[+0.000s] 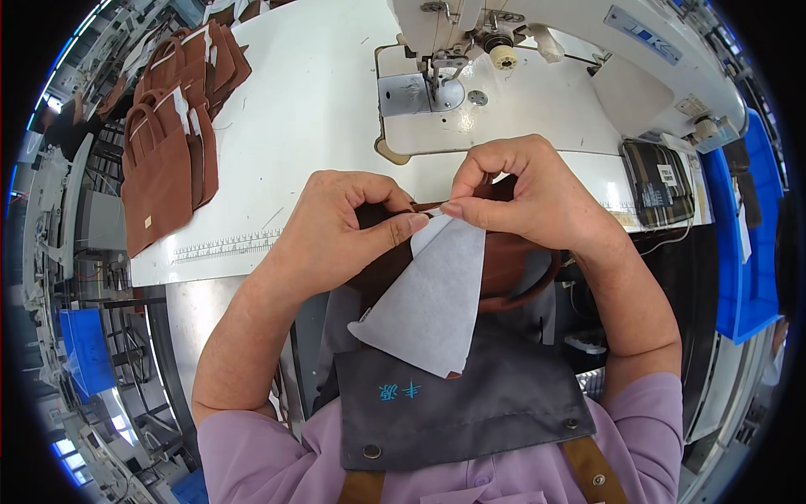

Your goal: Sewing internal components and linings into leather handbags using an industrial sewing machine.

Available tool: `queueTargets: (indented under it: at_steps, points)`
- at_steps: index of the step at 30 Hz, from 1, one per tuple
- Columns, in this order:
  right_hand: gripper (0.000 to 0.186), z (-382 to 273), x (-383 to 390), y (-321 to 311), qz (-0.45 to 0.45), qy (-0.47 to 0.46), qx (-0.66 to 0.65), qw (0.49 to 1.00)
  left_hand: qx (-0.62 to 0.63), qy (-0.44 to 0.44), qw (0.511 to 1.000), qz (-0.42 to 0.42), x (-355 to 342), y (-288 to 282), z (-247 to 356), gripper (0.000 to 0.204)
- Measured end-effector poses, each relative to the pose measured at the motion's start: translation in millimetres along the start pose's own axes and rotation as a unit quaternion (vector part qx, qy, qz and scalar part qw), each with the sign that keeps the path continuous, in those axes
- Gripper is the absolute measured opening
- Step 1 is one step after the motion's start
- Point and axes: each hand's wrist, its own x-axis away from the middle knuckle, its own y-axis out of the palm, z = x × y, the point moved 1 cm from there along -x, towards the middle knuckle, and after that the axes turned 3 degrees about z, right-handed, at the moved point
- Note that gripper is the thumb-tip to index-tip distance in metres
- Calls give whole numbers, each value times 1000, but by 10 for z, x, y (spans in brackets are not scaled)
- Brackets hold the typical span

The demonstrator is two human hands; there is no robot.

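Both hands meet just in front of the sewing machine, pinching the top edge of a brown handbag panel with a light grey backing (432,298). My left hand (348,223) has thumb and forefinger pressed together at that edge. Close beside it, my right hand (529,193) grips the same edge between thumb and fingers. The grey backing hangs down over my dark apron (466,399). Behind it a brown strap (525,296) curves below my right hand. What lies directly between the fingertips is too small to make out.
The sewing machine (621,59) stands ahead, its presser foot (437,80) beyond my hands. Brown handbag pieces with handles (159,185) are stacked on the white table (285,92) at left. A plaid pouch (657,181) lies at right, near a blue bin (747,277).
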Motion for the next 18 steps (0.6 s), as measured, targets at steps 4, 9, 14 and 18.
queueTargets:
  at_steps: [4, 9, 14, 18]
  points:
    - [13, -67, 31, 5, -4, 10, 3, 1000, 96, -59, 994, -5, 70, 26, 41, 15]
    - [13, -61, 48, 28, -33, 37, -8, 999, 181, -100, 978, -18, 139, 40, 23, 14]
    - [13, -79, 45, 96, -33, 29, 20, 999, 171, -110, 979, -14, 188, 58, 12, 14]
    - [16, -30, 77, 175, -8, -3, 21, 1000, 73, -77, 994, 14, 209, 75, 67, 16]
